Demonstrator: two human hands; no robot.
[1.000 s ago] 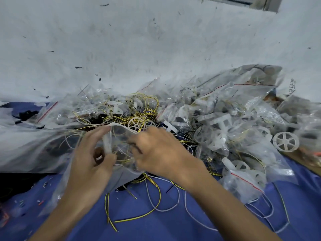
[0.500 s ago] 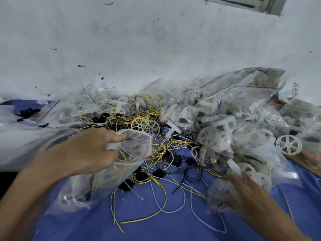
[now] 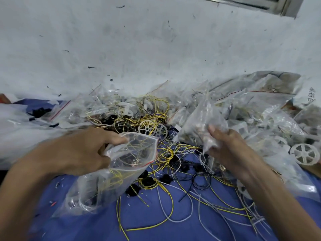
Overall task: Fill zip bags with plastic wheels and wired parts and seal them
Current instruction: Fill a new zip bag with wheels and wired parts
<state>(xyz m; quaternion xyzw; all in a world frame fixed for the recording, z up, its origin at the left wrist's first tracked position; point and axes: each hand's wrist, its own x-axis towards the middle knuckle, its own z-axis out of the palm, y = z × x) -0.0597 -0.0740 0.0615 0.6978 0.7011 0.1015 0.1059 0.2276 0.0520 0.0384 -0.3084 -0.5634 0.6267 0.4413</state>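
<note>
My left hand [image 3: 86, 152] grips the mouth of a clear zip bag [image 3: 111, 173] with a red seal strip; the bag holds yellow wires and white parts and hangs open toward the right. My right hand [image 3: 231, 150] grips a second, smaller clear bag [image 3: 203, 124] lifted off the pile, its contents blurred. Between the hands lie loose yellow, white and black wires [image 3: 166, 153] and black round parts [image 3: 147, 180]. Two white spoked plastic wheels [image 3: 152, 129] lie just beyond the open bag. Another white wheel [image 3: 305, 153] lies at the far right.
A heap of filled clear bags [image 3: 260, 108] stretches along the white wall [image 3: 139, 49] from left to right. The blue cloth [image 3: 97, 223] covers the table in front. White plastic sheeting [image 3: 19, 126] lies at the left.
My right hand left the open bag, reached down to the right pile, and now has come up holding a small clear bag. My left hand kept its hold on the open bag.
</note>
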